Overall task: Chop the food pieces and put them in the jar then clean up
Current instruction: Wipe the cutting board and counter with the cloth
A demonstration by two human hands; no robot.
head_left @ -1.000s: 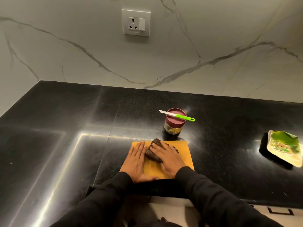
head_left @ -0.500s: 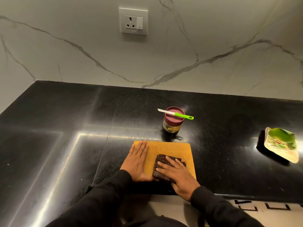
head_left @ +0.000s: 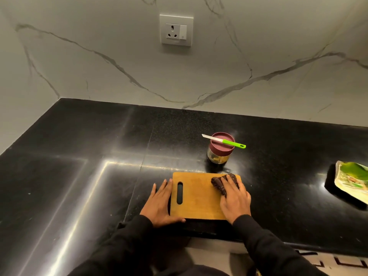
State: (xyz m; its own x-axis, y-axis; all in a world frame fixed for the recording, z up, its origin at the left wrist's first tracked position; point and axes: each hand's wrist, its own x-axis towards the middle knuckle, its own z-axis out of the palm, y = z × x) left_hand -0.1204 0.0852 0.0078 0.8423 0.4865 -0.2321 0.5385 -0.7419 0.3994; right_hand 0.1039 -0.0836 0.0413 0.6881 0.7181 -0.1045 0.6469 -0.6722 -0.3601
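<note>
The right hand (head_left: pixel 236 198) lies flat with fingers straight, pressing a dark crumpled cleaning cloth (head_left: pixel 220 183) onto the far right corner of the rectangular wooden chopping board (head_left: pixel 196 196), while the left hand (head_left: pixel 160 204) rests open against the board's left edge. Behind, on the glossy black stone bench (head_left: pixel 79 156) under a veined white marble wall (head_left: pixel 99 56), a maroon-lidded glass jar (head_left: pixel 221 149) carries a green-handled knife (head_left: pixel 224 140) across its lid.

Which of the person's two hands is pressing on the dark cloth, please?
The right hand presses the dark cloth at the cutting board's far right corner; the left hand only steadies the board's handle end.
</note>
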